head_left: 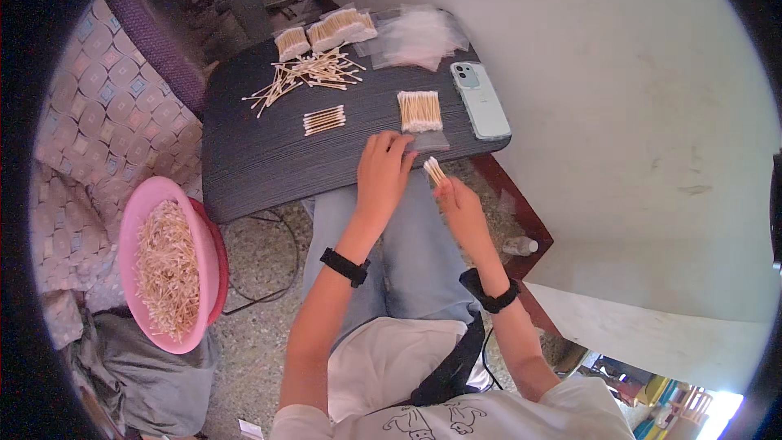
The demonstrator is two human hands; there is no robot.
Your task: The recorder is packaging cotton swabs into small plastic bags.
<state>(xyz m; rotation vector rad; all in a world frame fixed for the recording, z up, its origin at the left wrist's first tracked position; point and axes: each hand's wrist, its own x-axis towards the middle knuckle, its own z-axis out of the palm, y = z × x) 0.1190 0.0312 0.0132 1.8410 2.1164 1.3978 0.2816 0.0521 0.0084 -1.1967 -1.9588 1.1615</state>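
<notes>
A clear plastic bag filled with a row of cotton swabs [420, 111] lies near the front right of the dark table. Its open end [429, 144] points toward me, and the thumb and fingers of my left hand [383, 169] are closed on its left edge. Just off the table's front edge, my right hand [463, 209] pinches a small bunch of cotton swabs [434, 169] with their white tips up. To the left, several swabs [324, 120] lie side by side in a neat row. Behind them spreads a loose heap of swabs [314, 73].
Filled bags of swabs [340, 29] and a stack of clear bags [419, 35] sit at the table's [269, 163] far side. A pale phone [482, 102] lies by the right edge, near the wall. On the left, a pink basin [133, 293] holds many swabs. A bottle [520, 246] is low right.
</notes>
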